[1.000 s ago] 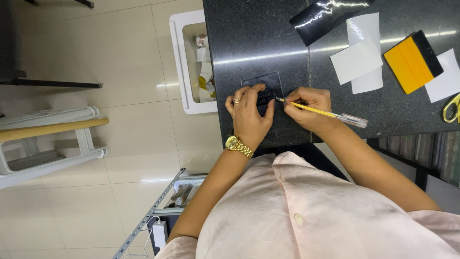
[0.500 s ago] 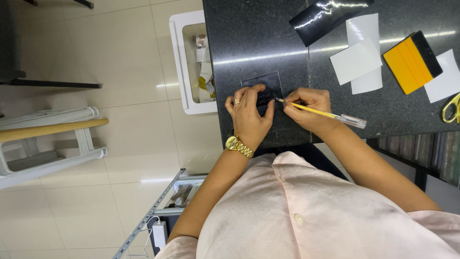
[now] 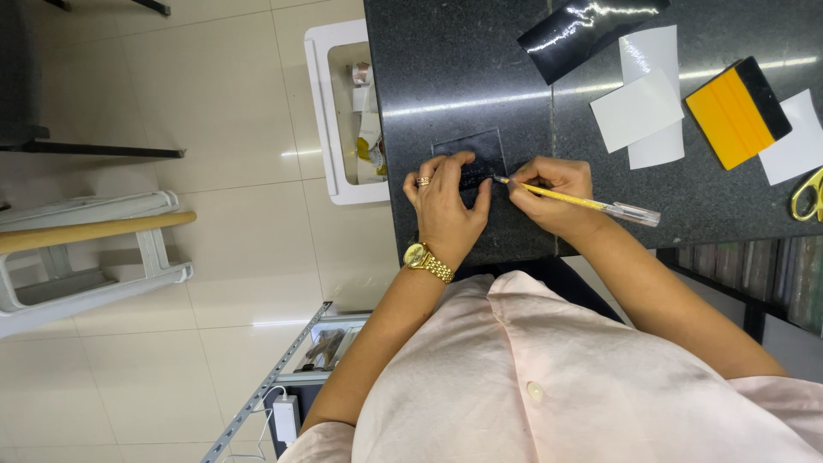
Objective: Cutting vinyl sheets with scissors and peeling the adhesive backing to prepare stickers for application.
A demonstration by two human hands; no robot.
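Near the worktop's front edge, our left hand presses flat on a dark sheet; our right hand grips a yellow pen-knife.

Workshop: granite counter, squeegee, film sheets.

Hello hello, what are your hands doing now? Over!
Left hand flat on dark film piece. Right hand grips yellow craft knife, tip at the film. Nothing in the way.
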